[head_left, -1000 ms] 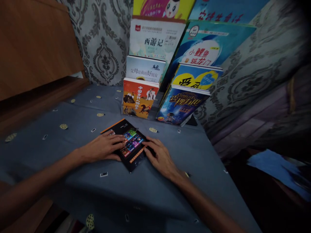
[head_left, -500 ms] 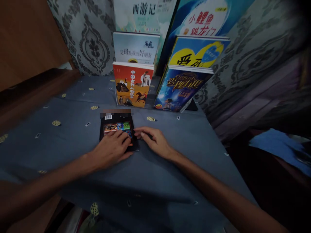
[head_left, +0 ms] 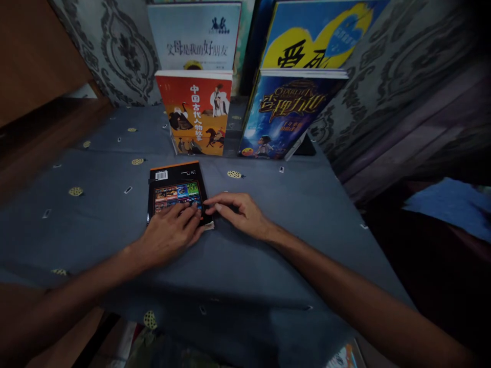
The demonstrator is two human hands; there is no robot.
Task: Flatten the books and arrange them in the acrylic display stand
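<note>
A black book (head_left: pixel 178 178) lies flat on the cloth-covered table, back cover up, with a barcode, small colourful pictures and an orange strip along its far edge. My left hand (head_left: pixel 172 227) rests on the near part of the cover, fingers spread flat and hiding some of the pictures. At the book's right edge is my right hand (head_left: pixel 243 214), its fingers stretched out and thumb a little apart. Its fingertips reach the cover's edge; whether they press or lift it I cannot tell.
Behind stand a red-orange book (head_left: pixel 199 120), a dark blue book (head_left: pixel 289 115), a pale blue book (head_left: pixel 195 38) and a yellow-heart book (head_left: pixel 318 36). Patterned curtain (head_left: pixel 130 51) backs the table (head_left: pixel 268 276). Blue fabric (head_left: pixel 448 207) lies beyond the right edge.
The view has tipped down and closer, so the tall rear books are mostly out of frame. My right fingertips have come onto the black book's right edge. My left hand stays on the cover.
</note>
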